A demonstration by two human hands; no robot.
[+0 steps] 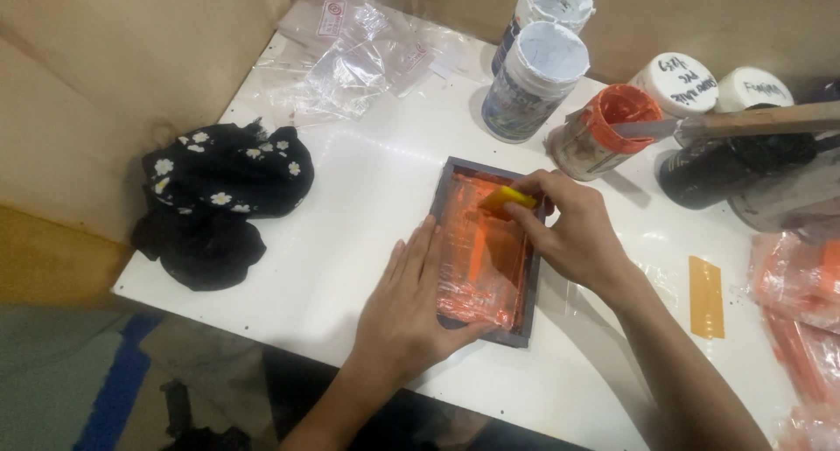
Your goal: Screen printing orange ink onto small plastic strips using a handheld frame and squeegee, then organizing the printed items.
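Note:
A small dark rectangular printing frame (528,315) smeared with orange ink lies on the white table (350,197). My left hand (409,304) lies flat with fingers together on the frame's near left side, pressing it down. My right hand (569,232) grips a small yellow squeegee (503,200) at the frame's far end, its edge on the inked screen.
An open tub of orange ink (604,127) with a wooden-handled spatula (752,120) stands behind the frame, beside several white-lidded tubs (535,79). A black flowered cloth (223,188) lies at left, clear plastic bags (350,53) at the back, and orange-stained plastic (801,302) at right.

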